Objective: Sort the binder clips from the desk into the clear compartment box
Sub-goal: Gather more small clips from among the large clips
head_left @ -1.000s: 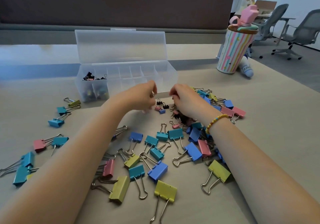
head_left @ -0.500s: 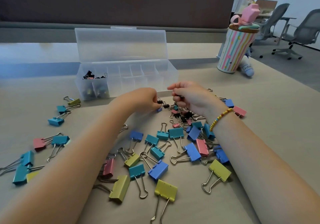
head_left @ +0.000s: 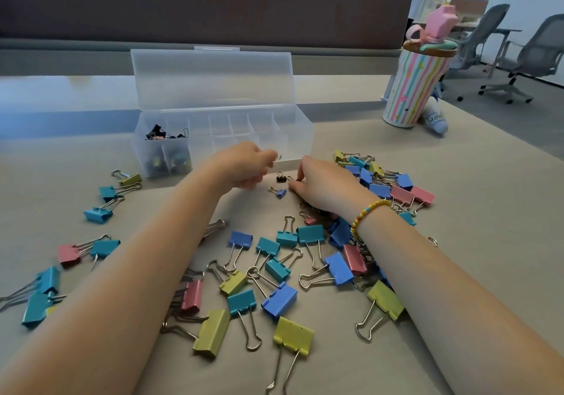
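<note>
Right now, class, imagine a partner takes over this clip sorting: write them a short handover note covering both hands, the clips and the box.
Left hand: curled, wire of a small clip shows at its fingertips.
Right hand: fingertips on the desk by a small black clip; grip unclear.
Clear compartment box: open, small clips only in its left-end compartments.
Left: nearly all coloured binder clips remain on the desk.

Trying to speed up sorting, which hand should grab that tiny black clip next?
Right, probably. The right hand has fingertips beside the tiny black binder clip, while the left hand already grips a small clip.
</note>
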Tool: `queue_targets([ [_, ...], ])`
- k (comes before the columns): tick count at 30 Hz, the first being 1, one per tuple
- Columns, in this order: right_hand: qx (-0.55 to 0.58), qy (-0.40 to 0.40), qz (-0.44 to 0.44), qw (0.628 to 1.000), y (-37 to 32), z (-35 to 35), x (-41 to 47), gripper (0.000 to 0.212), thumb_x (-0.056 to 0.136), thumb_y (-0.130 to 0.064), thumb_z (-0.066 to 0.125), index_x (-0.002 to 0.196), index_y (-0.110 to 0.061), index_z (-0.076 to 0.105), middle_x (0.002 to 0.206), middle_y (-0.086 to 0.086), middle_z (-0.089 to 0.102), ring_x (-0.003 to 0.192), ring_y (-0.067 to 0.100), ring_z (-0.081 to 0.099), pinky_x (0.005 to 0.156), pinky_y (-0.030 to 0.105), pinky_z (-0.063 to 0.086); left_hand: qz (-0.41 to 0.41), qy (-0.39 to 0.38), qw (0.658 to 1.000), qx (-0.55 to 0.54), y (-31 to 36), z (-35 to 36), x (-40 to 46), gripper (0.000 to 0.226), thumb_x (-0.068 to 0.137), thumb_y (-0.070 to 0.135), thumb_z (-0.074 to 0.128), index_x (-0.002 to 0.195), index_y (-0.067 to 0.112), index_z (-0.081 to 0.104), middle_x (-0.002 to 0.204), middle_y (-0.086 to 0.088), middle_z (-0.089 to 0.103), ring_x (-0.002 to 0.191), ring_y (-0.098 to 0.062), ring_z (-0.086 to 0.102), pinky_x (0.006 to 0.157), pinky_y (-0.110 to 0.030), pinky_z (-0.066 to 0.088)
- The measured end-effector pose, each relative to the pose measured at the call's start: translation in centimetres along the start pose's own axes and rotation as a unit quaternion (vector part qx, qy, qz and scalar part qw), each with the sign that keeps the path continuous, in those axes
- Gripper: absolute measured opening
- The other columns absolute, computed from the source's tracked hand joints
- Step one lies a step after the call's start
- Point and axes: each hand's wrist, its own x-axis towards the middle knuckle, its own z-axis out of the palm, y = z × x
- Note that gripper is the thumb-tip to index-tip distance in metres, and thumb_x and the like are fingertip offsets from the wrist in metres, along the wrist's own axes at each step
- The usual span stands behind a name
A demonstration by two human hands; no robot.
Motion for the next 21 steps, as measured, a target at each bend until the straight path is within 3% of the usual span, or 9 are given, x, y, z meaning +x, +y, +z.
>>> queue_targets([
  [2, -0.004, 0.002, -0.005, 1.0, 0.0, 0.1, 0.0, 0.028, 0.096, -0.035, 0.045, 0.112, -0.013, 0.049, 0.094, 0.004, 0.057, 0.083, 0.018, 0.053, 0.068, 0.03, 0.044, -0.034, -0.041, 0.971, -0.234, 0.4, -0.2, -0.4, 0.02, 0.094, 0.018, 0.037, 0.078, 0.012, 0.046, 0.061, -0.001, 0.042, 0.044, -0.008, 0.036, 0.034, -0.012, 0.028],
  [4, 0.032, -0.01, -0.004, 0.999, 0.0, -0.2, -0.1, 0.021, 0.096, -0.033, 0.043, 0.104, -0.014, 0.049, 0.082, 0.001, 0.053, 0.077, 0.017, 0.053, 0.064, 0.03, 0.044, -0.044, -0.072, 0.921, -0.38, 0.6, -0.4, -0.6, 0.023, 0.092, 0.012, 0.03, 0.072, 0.013, 0.041, 0.056, 0.0, 0.041, 0.038, -0.005, 0.034, 0.03, -0.011, 0.022],
  [7, 0.286, -0.062, 0.031, 0.956, 0.2, -1.3, -0.1, 0.022, 0.097, -0.029, 0.039, 0.081, -0.017, 0.047, 0.067, -0.002, 0.042, 0.058, 0.012, 0.04, 0.049, 0.023, 0.031, -0.04, -0.08, 0.874, -0.477, 0.8, -0.5, -0.8, 0.025, 0.088, 0.009, 0.023, 0.07, 0.011, 0.04, 0.06, -0.002, 0.041, 0.039, -0.007, 0.035, 0.029, -0.011, 0.022],
  [9, 0.57, -0.132, 0.055, 0.809, 0.8, -2.1, -0.1, 0.024, 0.097, -0.027, 0.033, 0.076, -0.018, 0.04, 0.063, -0.005, 0.034, 0.053, 0.008, 0.028, 0.041, 0.017, 0.02, -0.034, -0.067, 0.862, -0.502, 1.0, -0.5, -1.2, 0.022, 0.086, 0.009, 0.023, 0.072, 0.01, 0.04, 0.063, -0.004, 0.041, 0.042, -0.009, 0.037, 0.03, -0.012, 0.023],
  [11, 0.728, -0.178, 0.031, 0.662, 1.6, -2.1, -0.1, 0.025, 0.097, -0.027, 0.028, 0.076, -0.017, 0.035, 0.065, -0.004, 0.032, 0.054, 0.007, 0.025, 0.04, 0.016, 0.016, -0.03, -0.058, 0.862, -0.502, 1.0, -0.6, -1.4, 0.02, 0.086, 0.012, 0.026, 0.074, 0.009, 0.041, 0.065, -0.005, 0.043, 0.047, -0.01, 0.036, 0.033, -0.012, 0.025],
  [13, 0.775, -0.177, 0.03, 0.606, 1.9, -1.9, -0.2, 0.029, 0.098, -0.034, 0.026, 0.078, -0.015, 0.035, 0.068, -0.002, 0.035, 0.055, 0.007, 0.026, 0.04, 0.015, 0.016, -0.03, -0.056, 0.875, -0.48, 0.9, -0.7, -1.3, 0.027, 0.09, 0.021, 0.029, 0.068, 0.012, 0.041, 0.062, -0.004, 0.044, 0.045, -0.01, 0.038, 0.033, -0.012, 0.025],
  [17, 0.792, -0.116, 0.102, 0.59, 2.2, -1.5, 0.3, 0.037, 0.098, -0.043, 0.035, 0.075, -0.015, 0.042, 0.066, 0.0, 0.043, 0.049, 0.006, 0.029, 0.033, 0.012, 0.019, -0.021, 0.0, 0.942, -0.334, 0.8, -1.4, -0.6, 0.042, 0.098, 0.033, 0.036, 0.059, 0.02, 0.034, 0.04, 0.008, 0.037, 0.037, -0.006, 0.033, 0.033, -0.011, 0.02],
  [19, 0.765, -0.093, 0.116, 0.626, 2.3, -1.5, 0.4, 0.028, 0.099, -0.03, 0.041, 0.076, -0.014, 0.046, 0.066, -0.001, 0.043, 0.046, 0.004, 0.031, 0.032, 0.011, 0.023, 0.012, 0.048, 0.991, -0.127, 0.6, -2.2, -0.5, 0.04, 0.099, 0.033, 0.037, 0.063, 0.018, 0.044, 0.044, 0.006, 0.038, 0.04, -0.008, 0.035, 0.039, -0.014, 0.025],
  [21, 0.695, -0.087, 0.11, 0.705, 2.1, -1.6, 0.2, 0.019, 0.098, -0.021, 0.043, 0.085, -0.012, 0.052, 0.066, -0.002, 0.043, 0.048, 0.005, 0.031, 0.035, 0.012, 0.024, 0.05, 0.089, 0.984, 0.148, -0.1, -2.9, -0.5, 0.033, 0.098, 0.03, 0.042, 0.077, 0.012, 0.059, 0.062, -0.001, 0.048, 0.058, -0.015, 0.044, 0.053, -0.023, 0.032],
])
